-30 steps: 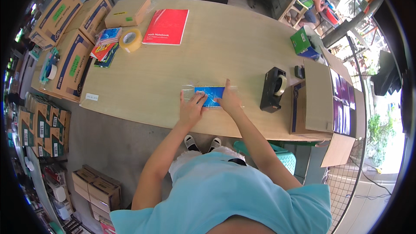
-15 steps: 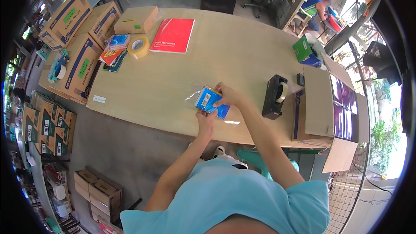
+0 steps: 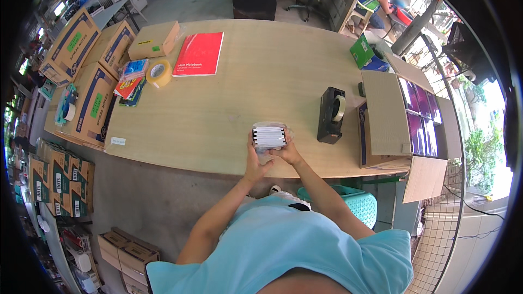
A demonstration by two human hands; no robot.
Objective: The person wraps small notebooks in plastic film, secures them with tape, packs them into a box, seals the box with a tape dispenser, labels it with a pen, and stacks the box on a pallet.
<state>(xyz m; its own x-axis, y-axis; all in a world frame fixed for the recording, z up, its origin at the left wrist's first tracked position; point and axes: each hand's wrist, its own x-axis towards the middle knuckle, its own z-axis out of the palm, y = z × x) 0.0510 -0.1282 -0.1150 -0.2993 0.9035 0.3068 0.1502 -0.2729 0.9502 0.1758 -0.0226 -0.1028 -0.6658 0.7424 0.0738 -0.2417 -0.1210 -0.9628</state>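
A small stack of notepads (image 3: 268, 137) in clear plastic is held on edge over the table's near side, its white page edges facing up and dark bits along both sides. My left hand (image 3: 255, 162) grips its left side, thumb toward the near face. On the right side, my right hand (image 3: 288, 151) presses with its fingers around the loose plastic. The undersides of the stack and some fingertips are hidden. To the right of my hands stands a black tape dispenser (image 3: 330, 115) with a roll of clear tape.
On the wooden table (image 3: 234, 98) lie a red notebook (image 3: 199, 53), a wide tape roll (image 3: 158, 73) and small packs (image 3: 131, 84). Cartons (image 3: 90, 103) stack at the left. An open carton (image 3: 384, 114) of purple packs stands right. Someone (image 3: 374, 2) sits beyond the far right corner.
The pack has turned from its blue cover to its white page edges. Both hands now hold it from its sides, a little nearer me. The view has shifted slightly.
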